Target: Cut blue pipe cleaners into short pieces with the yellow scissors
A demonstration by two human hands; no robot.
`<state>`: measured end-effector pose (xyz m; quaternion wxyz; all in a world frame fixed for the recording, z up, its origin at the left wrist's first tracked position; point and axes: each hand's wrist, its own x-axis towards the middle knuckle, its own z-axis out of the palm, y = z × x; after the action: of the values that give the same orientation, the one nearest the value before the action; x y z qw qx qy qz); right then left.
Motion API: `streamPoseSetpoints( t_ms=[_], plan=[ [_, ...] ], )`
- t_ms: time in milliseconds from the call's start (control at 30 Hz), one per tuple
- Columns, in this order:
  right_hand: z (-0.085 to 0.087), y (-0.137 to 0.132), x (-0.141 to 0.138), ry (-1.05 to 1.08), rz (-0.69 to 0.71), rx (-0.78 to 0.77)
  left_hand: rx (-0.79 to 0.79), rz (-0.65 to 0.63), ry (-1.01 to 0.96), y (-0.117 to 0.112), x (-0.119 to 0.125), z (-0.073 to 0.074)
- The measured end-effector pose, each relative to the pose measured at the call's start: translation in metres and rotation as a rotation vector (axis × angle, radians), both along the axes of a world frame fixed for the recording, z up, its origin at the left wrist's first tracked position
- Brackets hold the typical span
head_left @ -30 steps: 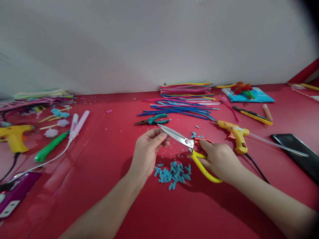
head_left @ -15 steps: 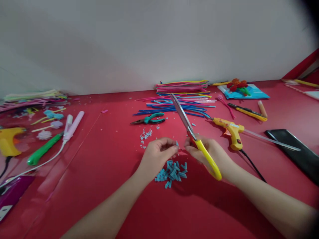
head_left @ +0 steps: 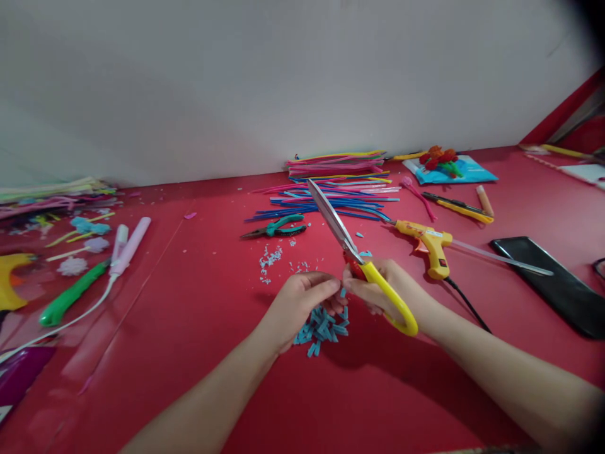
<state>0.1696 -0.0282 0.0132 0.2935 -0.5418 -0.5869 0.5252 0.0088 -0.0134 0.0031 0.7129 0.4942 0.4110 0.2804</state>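
Observation:
My right hand holds yellow-handled scissors, their blades pointing up and away to the left. Between thumb and forefinger, my left hand pinches a small blue piece; the fingertips of my right hand are close to it, and I cannot tell whether they touch it. Under and beside my left hand lies a pile of short blue pieces on the red table. Pale clippings are scattered just beyond the left hand.
Teal-handled pliers lie ahead, before bundles of pipe cleaners. To the right are a yellow glue gun with its cord, a black phone and a cutter knife. On the left lie a green-handled tool and a pink device with a white cable.
My hands have come closer together, the left turning so that more of its fingers show below. The scissors have shifted slightly left in view, and the whole scene has shifted left too.

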Motion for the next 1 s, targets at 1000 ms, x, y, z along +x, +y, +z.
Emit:
streamPoseSetpoints(
  t_ms=[1000],
  plan=[
    [-0.009,0.032,0.047,-0.830,-0.242,0.265,0.979,0.021,0.690,0.023,-0.019,-0.016]
  ],
)
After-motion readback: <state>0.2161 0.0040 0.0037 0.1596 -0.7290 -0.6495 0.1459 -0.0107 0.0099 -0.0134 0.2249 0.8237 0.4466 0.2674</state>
